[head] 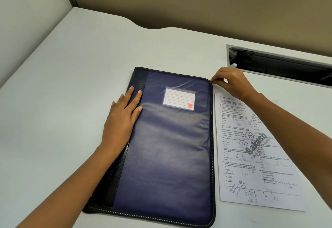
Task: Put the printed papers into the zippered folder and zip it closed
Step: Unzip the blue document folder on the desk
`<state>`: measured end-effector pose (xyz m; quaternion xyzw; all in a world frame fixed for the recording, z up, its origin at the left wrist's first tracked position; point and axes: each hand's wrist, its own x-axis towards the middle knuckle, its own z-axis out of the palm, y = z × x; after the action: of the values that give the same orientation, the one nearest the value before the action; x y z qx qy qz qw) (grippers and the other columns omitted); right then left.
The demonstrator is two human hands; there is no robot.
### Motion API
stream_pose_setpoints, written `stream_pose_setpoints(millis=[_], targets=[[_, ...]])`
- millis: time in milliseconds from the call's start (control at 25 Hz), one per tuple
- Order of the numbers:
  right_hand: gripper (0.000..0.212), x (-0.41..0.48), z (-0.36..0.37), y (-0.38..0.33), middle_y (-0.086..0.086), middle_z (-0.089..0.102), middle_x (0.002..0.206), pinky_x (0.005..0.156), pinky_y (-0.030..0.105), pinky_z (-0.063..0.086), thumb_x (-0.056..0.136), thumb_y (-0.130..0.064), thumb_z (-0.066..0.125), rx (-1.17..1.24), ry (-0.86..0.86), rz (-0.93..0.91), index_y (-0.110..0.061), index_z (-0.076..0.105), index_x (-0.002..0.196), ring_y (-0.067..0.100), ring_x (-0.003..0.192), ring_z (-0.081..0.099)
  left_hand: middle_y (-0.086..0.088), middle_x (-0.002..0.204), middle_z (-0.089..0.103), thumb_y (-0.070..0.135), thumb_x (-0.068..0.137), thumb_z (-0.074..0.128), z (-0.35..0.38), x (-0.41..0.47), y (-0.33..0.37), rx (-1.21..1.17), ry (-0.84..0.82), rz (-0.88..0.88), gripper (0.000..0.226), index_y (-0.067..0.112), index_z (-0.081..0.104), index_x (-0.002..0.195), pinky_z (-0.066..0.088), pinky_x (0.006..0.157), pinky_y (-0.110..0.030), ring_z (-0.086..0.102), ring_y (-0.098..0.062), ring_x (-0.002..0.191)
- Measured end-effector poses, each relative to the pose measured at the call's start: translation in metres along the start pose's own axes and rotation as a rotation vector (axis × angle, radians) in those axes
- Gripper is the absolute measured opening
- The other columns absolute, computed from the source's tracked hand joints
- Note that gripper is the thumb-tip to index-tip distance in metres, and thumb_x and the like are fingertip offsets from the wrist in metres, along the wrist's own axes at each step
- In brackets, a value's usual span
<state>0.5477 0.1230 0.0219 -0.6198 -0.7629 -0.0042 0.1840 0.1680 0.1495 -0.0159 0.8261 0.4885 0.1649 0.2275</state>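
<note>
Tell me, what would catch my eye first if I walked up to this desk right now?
Most likely the big navy zippered folder, lying closed in the middle of the white desk. The left hand presses flat on its dark spine side, while the right hand pinches at its far right corner. Just right of the folder lies a printed paper covered in text and handwritten notes, not yet inside.

My folder (167,138) lies flat and closed in front of me — navy blue, black spine on the left, white stitching, a lined label pocket near its top. The papers (251,156) — printed, scribbled in pen — lie flat just right of it.
</note>
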Motion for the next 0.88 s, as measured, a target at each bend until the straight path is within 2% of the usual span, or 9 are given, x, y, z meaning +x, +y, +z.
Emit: stream_pose_setpoints(millis=[80, 280, 320, 400, 520, 600, 880], targets=[[0.004, -0.009, 0.003, -0.006, 0.013, 0.07, 0.078, 0.065, 0.029, 0.05, 0.081, -0.004, 0.073, 0.02, 0.054, 0.081, -0.001, 0.073, 0.084, 0.024, 0.067, 0.063, 0.009, 0.159, 0.012, 0.044, 0.096, 0.023, 0.0, 0.0, 0.001, -0.006, 0.002, -0.003, 0.053, 0.036, 0.022, 0.147, 0.008, 0.118, -0.038, 0.014, -0.02, 0.146], [0.005, -0.042, 0.009, -0.028, 0.01, 0.07, 0.076, 0.064, 0.007, 0.04, 0.079, -0.005, 0.075, 0.121, 0.198, 0.278, -0.003, 0.074, 0.083, 0.013, 0.062, 0.056, 0.008, 0.159, 0.013, 0.039, 0.099, 0.029, 0.0, 0.0, 0.0, -0.022, 0.005, -0.011, 0.049, 0.035, 0.023, 0.147, 0.008, 0.119, -0.04, 0.012, -0.025, 0.146], [0.005, -0.048, 0.011, -0.034, 0.01, 0.07, 0.076, 0.064, 0.005, 0.04, 0.079, -0.005, 0.075, 0.135, 0.221, 0.305, -0.002, 0.074, 0.083, 0.011, 0.063, 0.056, 0.007, 0.159, 0.013, 0.038, 0.099, 0.029, 0.0, 0.0, 0.001, -0.019, 0.006, -0.012, 0.049, 0.035, 0.023, 0.147, 0.008, 0.119, -0.041, 0.011, -0.026, 0.146], [0.005, -0.058, 0.015, -0.046, 0.011, 0.07, 0.078, 0.065, 0.009, 0.043, 0.08, -0.004, 0.074, 0.141, 0.252, 0.345, -0.001, 0.073, 0.084, 0.011, 0.066, 0.056, 0.007, 0.159, 0.013, 0.037, 0.1, 0.03, 0.0, 0.0, 0.001, -0.017, 0.006, -0.018, 0.048, 0.035, 0.023, 0.147, 0.008, 0.119, -0.041, 0.01, -0.027, 0.146], [0.004, -0.07, 0.016, -0.063, 0.013, 0.067, 0.079, 0.063, 0.029, 0.049, 0.083, -0.002, 0.07, 0.083, 0.269, 0.351, 0.001, 0.071, 0.084, 0.02, 0.071, 0.058, 0.008, 0.159, 0.014, 0.037, 0.1, 0.03, 0.001, 0.0, 0.001, -0.008, 0.008, -0.022, 0.048, 0.035, 0.024, 0.147, 0.009, 0.12, -0.042, 0.008, -0.027, 0.146], [0.003, -0.076, 0.015, -0.072, 0.014, 0.065, 0.079, 0.065, 0.035, 0.048, 0.083, -0.001, 0.069, 0.031, 0.278, 0.336, 0.002, 0.07, 0.084, 0.026, 0.076, 0.058, 0.008, 0.159, 0.014, 0.037, 0.1, 0.03, 0.001, 0.001, 0.0, -0.011, 0.011, -0.022, 0.047, 0.036, 0.024, 0.147, 0.01, 0.12, -0.042, 0.007, -0.027, 0.147], [0.003, -0.101, 0.015, -0.104, 0.012, 0.065, 0.078, 0.072, 0.025, 0.037, 0.082, 0.001, 0.07, -0.056, 0.302, 0.334, 0.002, 0.07, 0.085, 0.028, 0.082, 0.053, 0.008, 0.158, 0.016, 0.039, 0.1, 0.03, 0.002, 0.0, -0.001, -0.015, 0.02, -0.021, 0.047, 0.036, 0.025, 0.146, 0.016, 0.118, -0.044, 0.008, -0.028, 0.146]])
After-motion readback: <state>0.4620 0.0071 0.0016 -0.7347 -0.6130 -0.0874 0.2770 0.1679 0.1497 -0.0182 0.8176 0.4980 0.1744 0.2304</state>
